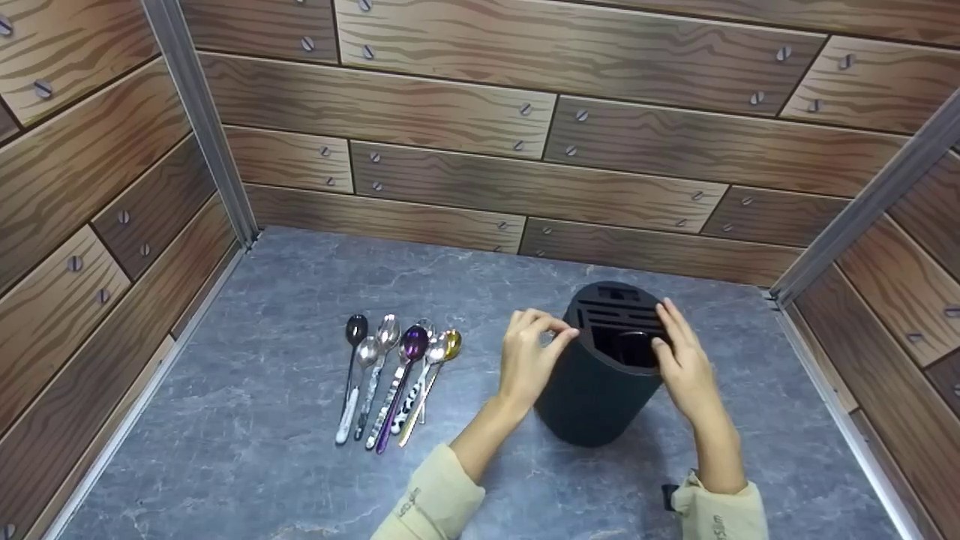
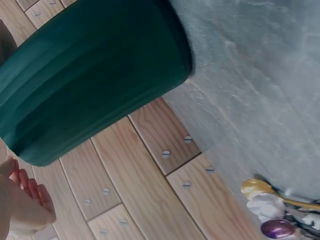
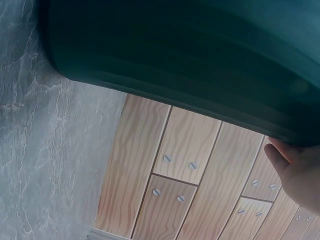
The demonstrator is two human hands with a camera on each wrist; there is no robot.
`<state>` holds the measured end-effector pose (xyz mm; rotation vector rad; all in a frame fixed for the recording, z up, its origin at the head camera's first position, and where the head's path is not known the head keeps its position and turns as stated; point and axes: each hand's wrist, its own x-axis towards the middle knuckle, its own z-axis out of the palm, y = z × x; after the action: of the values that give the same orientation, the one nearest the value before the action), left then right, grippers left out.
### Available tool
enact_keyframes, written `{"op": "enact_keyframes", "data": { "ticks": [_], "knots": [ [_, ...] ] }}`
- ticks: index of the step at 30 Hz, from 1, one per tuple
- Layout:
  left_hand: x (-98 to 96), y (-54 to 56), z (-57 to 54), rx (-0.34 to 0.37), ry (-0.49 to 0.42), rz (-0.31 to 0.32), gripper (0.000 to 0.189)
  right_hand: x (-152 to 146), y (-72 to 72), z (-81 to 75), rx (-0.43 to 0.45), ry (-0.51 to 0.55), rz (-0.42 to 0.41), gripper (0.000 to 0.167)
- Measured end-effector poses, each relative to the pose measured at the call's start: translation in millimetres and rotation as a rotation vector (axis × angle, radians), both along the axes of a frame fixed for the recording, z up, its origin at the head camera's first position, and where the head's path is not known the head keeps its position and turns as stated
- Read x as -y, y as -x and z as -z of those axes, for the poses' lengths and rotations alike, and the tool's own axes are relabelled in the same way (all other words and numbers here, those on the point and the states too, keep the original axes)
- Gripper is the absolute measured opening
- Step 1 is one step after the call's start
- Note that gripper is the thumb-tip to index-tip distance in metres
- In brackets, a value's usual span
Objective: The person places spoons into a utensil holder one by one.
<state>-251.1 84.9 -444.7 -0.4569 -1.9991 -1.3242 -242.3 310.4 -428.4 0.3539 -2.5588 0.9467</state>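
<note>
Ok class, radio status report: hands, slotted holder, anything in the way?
Left hand and right hand at opposite sides of slotted holder, near its top. Holder upright. Spoons apart, to its left, seemingly not in the way.

Staged booth (image 1: 637, 161), plank-print walls (image 1: 450, 112), metal posts (image 1: 201, 112)

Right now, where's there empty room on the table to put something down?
Bare table shows between the spoons and the left wall, between the spoons and the back wall, and between the right hand and the right wall. It's crowded where the spoons bunch together, and at the dark holder, with the left hand and right hand at its top.
</note>
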Motion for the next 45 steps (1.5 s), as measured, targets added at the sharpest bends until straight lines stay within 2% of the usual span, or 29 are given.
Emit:
{"op": "enact_keyframes", "data": {
  "ticks": [3, 5, 11, 17, 27, 35, 40, 45],
  "knots": [
    [7.4, 1.9, 5.1, -0.017, -0.041, 0.007, 0.014, 0, 1.1, 0.1, 0.014, -0.002, 0.007, 0.045],
    [12.7, 3.2, 8.7, -0.002, -0.048, 0.002, 0.012, 0, 1.7, -0.1, 0.025, -0.001, 0.013, 0.046],
    [28.2, 5.5, 19.8, 0.113, -0.010, -0.055, 0.007, 1, 2.2, -0.9, 0.029, 0.001, 0.022, 0.048],
    [42.0, 5.8, 28.8, 0.223, 0.046, -0.114, 0.009, 2, 1.4, -2.5, 0.026, 0.007, 0.015, 0.048],
    [61.8, 3.0, 44.1, 0.333, 0.117, -0.192, 0.013, 1, 0.7, -1.9, 0.028, 0.017, 0.004, 0.048],
    [78.4, 4.5, 54.0, 0.343, 0.128, -0.248, 0.014, 0, 0.9, -0.7, 0.021, 0.020, 0.008, 0.046],
    [91.7, 5.3, 57.0, 0.386, 0.129, -0.290, 0.014, 0, 0.8, -0.1, 0.026, 0.030, 0.001, 0.045],
    [104.9, 5.8, 60.4, 0.402, 0.108, -0.303, 0.014, 0, 0.4, -0.7, 0.010, 0.010, 0.015, 0.043]
  ]
}}
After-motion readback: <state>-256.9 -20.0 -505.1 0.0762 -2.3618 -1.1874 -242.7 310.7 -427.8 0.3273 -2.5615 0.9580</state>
